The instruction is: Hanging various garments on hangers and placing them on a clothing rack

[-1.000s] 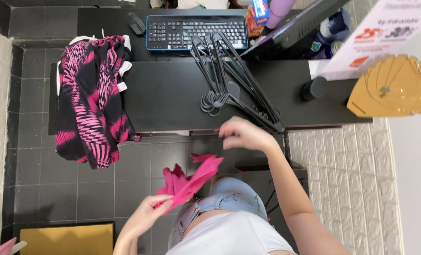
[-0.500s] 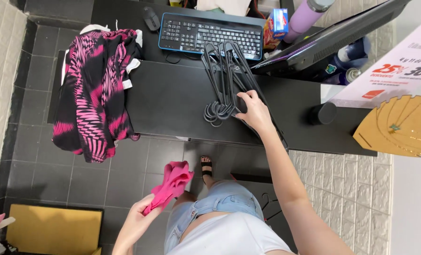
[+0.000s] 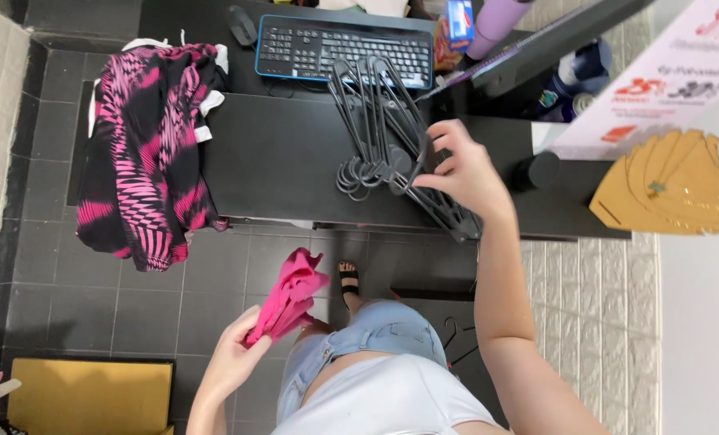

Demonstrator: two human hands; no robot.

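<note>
Right hand (image 3: 462, 169) pinching one hanger from the stack of black plastic hangers (image 3: 379, 129) near the black desk's front edge (image 3: 295, 219), left hand (image 3: 234, 362) gripping one bunched pink cloth (image 3: 291, 294) below it over open floor, one pink-and-black patterned garment (image 3: 146, 153) draped over the desk's left end

Right hand: right hand (image 3: 460, 169) up on the black desk (image 3: 287, 161), fingers pinching a black hanger (image 3: 418, 165) at the stack of hangers (image 3: 375, 121).
Left hand: left hand (image 3: 234, 358) low, gripping a bunched pink garment (image 3: 291, 294).
Desk's left edge: pink-and-black patterned clothes (image 3: 146, 153) draped over.
Far side: keyboard (image 3: 343, 52).
</note>
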